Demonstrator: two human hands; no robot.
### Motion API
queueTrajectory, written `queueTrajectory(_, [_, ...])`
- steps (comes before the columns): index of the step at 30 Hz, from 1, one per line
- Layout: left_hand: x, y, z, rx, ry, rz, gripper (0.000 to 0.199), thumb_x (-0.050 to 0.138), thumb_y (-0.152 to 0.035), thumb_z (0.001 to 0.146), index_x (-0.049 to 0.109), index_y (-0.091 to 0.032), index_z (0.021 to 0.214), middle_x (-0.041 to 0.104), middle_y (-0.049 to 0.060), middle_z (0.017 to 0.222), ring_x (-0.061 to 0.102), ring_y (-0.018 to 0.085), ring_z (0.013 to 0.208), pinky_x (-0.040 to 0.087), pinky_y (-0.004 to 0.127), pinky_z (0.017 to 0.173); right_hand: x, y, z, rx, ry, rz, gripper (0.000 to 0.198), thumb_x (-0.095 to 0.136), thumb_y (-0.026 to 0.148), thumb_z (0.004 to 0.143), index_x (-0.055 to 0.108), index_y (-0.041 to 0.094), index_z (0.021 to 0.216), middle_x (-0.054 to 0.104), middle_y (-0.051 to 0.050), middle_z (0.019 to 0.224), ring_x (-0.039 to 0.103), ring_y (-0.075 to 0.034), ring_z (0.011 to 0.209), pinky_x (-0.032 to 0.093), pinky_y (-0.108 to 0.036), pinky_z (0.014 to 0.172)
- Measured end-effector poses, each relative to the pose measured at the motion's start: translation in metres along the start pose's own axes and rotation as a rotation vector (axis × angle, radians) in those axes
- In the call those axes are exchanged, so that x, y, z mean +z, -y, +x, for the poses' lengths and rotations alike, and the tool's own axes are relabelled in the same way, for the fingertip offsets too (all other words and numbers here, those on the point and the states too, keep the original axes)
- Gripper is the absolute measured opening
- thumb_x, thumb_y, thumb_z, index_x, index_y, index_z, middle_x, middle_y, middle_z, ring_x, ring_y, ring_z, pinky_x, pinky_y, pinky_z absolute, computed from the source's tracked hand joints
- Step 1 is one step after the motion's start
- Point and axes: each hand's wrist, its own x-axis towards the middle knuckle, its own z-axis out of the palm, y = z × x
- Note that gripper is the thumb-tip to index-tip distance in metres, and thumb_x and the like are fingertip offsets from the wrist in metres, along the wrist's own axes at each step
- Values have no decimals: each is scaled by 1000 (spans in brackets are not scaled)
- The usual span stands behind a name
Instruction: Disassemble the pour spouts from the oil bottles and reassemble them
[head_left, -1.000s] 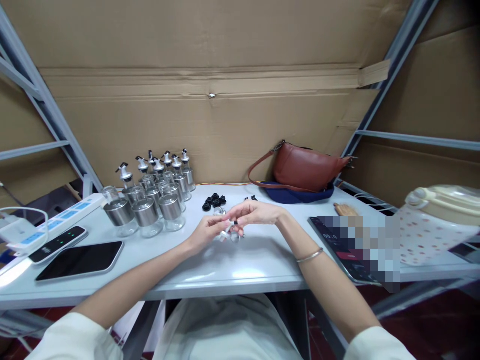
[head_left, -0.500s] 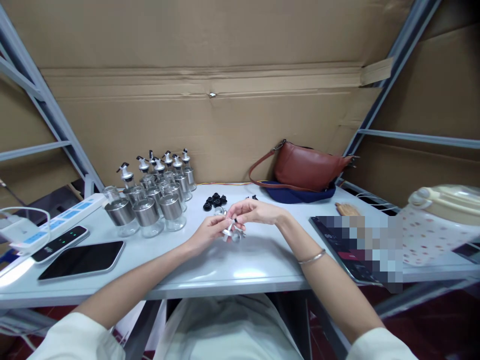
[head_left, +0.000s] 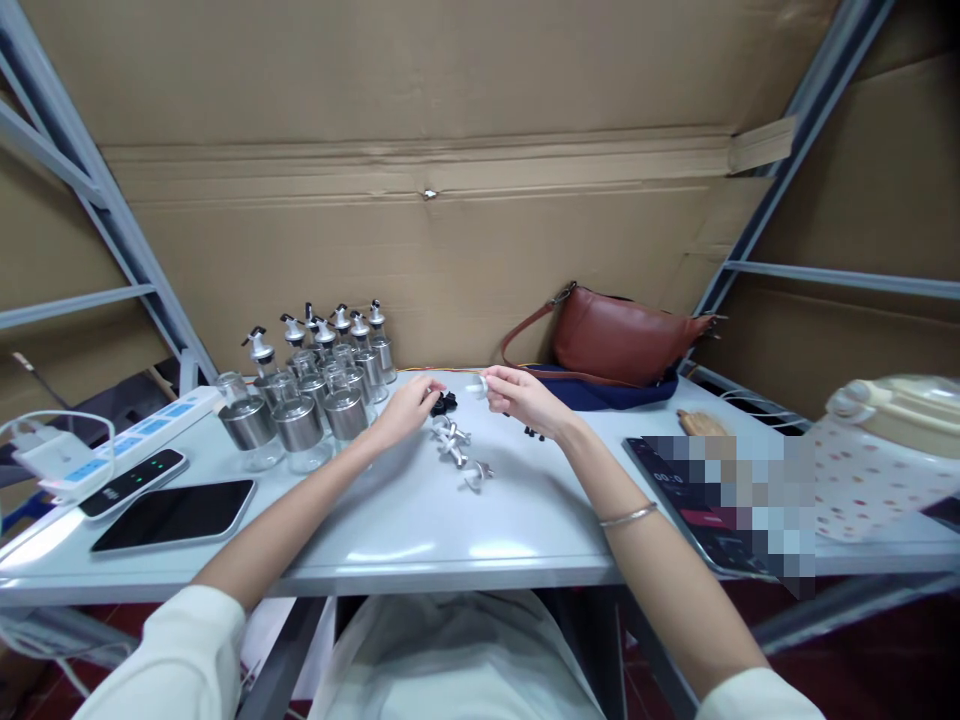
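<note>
My right hand [head_left: 527,400] pinches a small pale, partly see-through spout piece [head_left: 477,386] above the table; its exact shape is blurred. At the pile of small black stoppers [head_left: 445,402], my left hand [head_left: 409,410] has its fingers curled together, and what lies between the fingertips is hidden. Several silver-white pourer pieces [head_left: 451,441] lie in front of the pile, between my hands. One more pourer piece [head_left: 475,476] rests nearer to me. A few tiny black parts [head_left: 534,433] lie below my right hand.
Glass bottles with steel bands [head_left: 298,425] stand at the left, several at the back topped with pourers. A phone [head_left: 176,515], a power strip [head_left: 142,440], a brown bag [head_left: 630,335], a tablet [head_left: 675,490] and a dotted container [head_left: 877,470] surround the work area.
My hands were together over the pourer pieces. They have parted: the left moved back to the black stoppers, the right lifted away with a pale piece. Pourer pieces now lie uncovered.
</note>
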Motion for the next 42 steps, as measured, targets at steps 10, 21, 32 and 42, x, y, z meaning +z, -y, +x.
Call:
queueTrajectory(10, [20,13,54,272,160,396,15,53,-12,86,66,-15,80,67,10,94,52,22,95,32,33,77,-12,3,0,-58,-96,44,38,79,42,65,53,16,74,42,8,55,36,-5,50,26,-22,53])
queueTrajectory(21, [23,22,56,320,189,517,14,50,-13,88,64,-12,86,67,11,96,52,21,95,30,31,74,-17,5,1,-104,-130,42,36,79,42,65,56,16,76,48,7,56,43,-6,52,31,-23,54])
queueTrajectory(32, [6,3,55,220,174,340,17,47,-13,87,62,-14,78,66,10,84,56,21,89,35,33,78,-17,9,-1,-130,-182,42,35,80,41,63,60,17,78,55,5,59,48,-7,55,38,-24,56])
queueTrajectory(42, [-12,-50,-33,-208,97,-955,16,53,-33,77,46,-19,76,54,-1,69,51,13,65,39,25,63,-30,18,-14,-31,-84,-35,34,85,36,57,60,17,70,65,2,60,59,-10,55,46,-24,57])
